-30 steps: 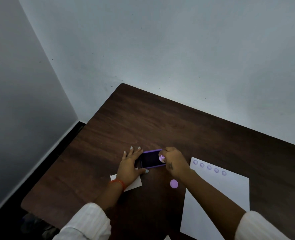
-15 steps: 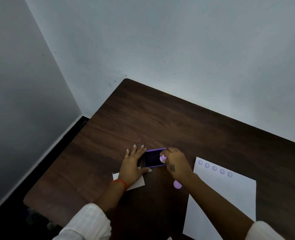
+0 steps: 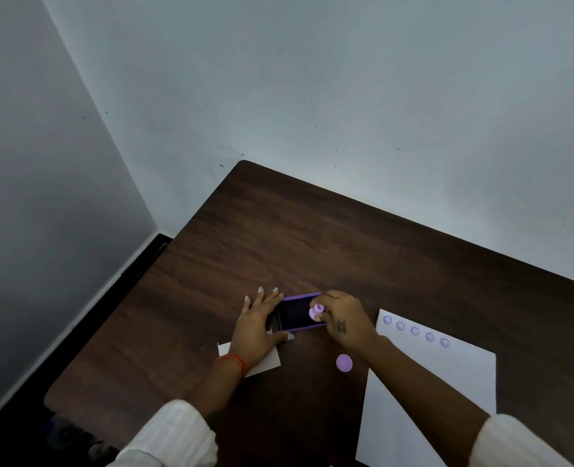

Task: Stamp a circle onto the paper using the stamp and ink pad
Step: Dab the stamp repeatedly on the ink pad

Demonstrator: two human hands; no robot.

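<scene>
A purple ink pad (image 3: 297, 313) lies open on the dark wooden table (image 3: 312, 251). My right hand (image 3: 342, 320) pinches a small lilac stamp (image 3: 315, 312) and holds it on the pad's dark surface. My left hand (image 3: 260, 326) lies flat against the pad's left end, fingers spread, thumb along its near side. To the right lies a white sheet of paper (image 3: 440, 382) with a row of several purple circle prints (image 3: 415, 331) along its top edge.
A lilac round cap (image 3: 344, 362) lies on the table between the pad and the paper. A small white card (image 3: 268, 364) sits partly under my left wrist. White walls stand close behind and to the left of the table.
Both hands stay at the ink pad with the stamp on it. Only the camera view has shifted slightly.
</scene>
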